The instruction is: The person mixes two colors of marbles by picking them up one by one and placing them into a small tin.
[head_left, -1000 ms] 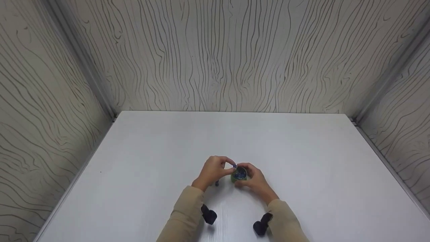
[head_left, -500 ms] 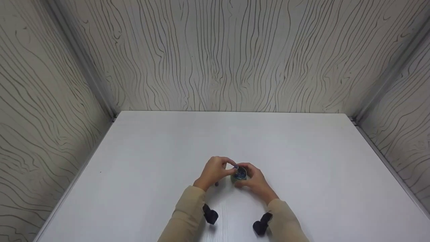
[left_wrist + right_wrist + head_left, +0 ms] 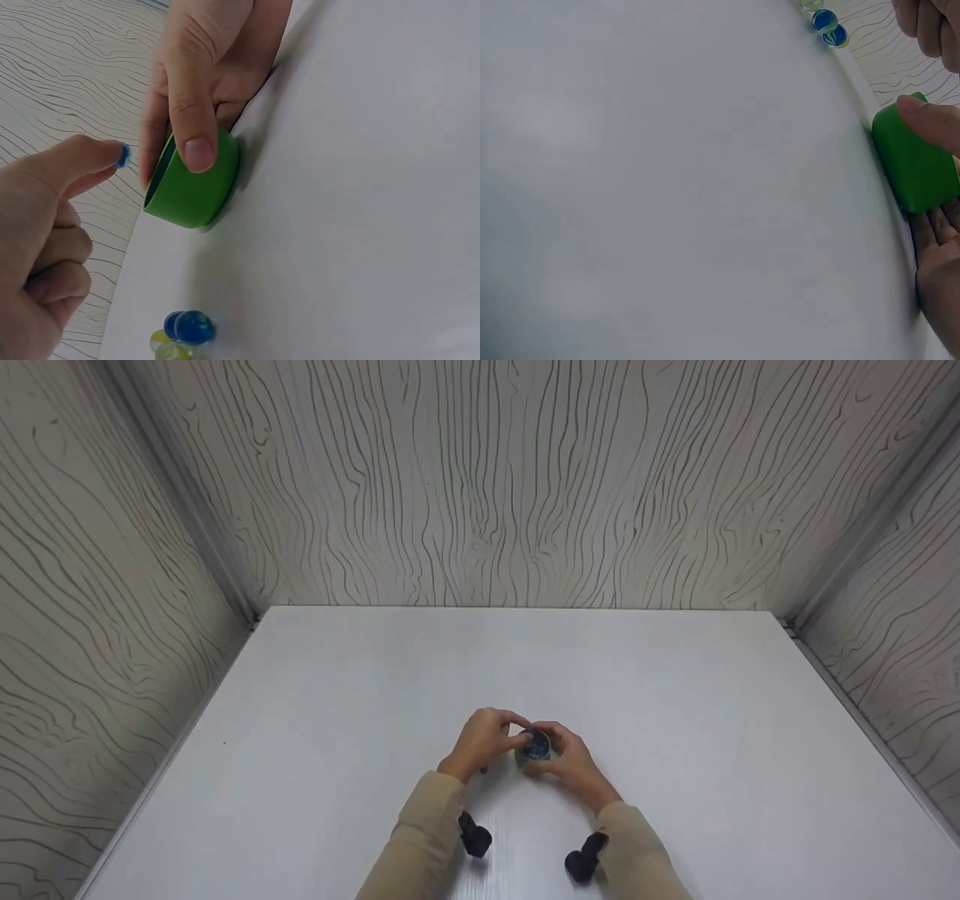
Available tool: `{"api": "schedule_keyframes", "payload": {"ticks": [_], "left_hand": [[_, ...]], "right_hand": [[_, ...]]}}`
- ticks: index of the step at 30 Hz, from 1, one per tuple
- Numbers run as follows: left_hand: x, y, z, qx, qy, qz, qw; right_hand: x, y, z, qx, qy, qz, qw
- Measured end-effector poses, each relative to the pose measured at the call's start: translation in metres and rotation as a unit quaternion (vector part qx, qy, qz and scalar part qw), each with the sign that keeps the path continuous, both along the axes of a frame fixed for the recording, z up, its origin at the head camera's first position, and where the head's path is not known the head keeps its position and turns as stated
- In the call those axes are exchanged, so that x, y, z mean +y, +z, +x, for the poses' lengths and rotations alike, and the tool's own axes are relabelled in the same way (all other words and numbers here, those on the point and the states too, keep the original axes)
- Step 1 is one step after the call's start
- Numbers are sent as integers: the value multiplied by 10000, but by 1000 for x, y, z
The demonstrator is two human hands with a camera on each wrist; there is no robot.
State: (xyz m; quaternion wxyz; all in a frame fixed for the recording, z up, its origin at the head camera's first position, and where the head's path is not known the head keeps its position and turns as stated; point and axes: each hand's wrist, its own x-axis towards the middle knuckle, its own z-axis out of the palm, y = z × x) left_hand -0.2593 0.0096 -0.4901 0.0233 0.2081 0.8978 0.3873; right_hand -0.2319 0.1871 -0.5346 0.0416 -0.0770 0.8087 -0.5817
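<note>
A small green cup (image 3: 199, 187) stands on the white table, blue glassy marbles (image 3: 537, 747) showing inside it in the head view. My right hand (image 3: 568, 761) grips the cup from the right, its thumb (image 3: 930, 124) pressed along the wall. Between thumb and index finger, my left hand (image 3: 480, 741) pinches a blue marble (image 3: 124, 156), mostly covered by the fingertips. That hand hovers right at the cup's rim, its other fingers curled in. Near the left hand, several blue and yellow-green marbles (image 3: 192, 327) lie together on the table.
The white table (image 3: 337, 682) spreads around both hands, bordered by a wood-grain patterned panel (image 3: 480, 487) behind and more at the sides. Black wrist-worn cameras (image 3: 476, 840) jut inward from both beige sleeves (image 3: 416, 829), low over the table.
My left hand has shifted slightly to the right with the marble, its fingertips now farther over the cup's opening. The right hand and the cup have stayed nearly still.
</note>
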Motion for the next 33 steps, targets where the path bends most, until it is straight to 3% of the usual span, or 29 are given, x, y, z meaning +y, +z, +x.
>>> {"api": "schedule_keyframes", "payload": {"ticks": [9, 17, 33], "left_hand": [[-4, -2, 0, 109, -7, 8, 9999], [-8, -2, 1, 176, 1, 21, 9998], [-18, -3, 11, 38, 157, 395, 9991]], "right_hand": [[0, -1, 0, 358, 55, 40, 9993], [0, 0, 0, 27, 27, -70, 10000], [1, -3, 0, 68, 33, -91, 9999]]}}
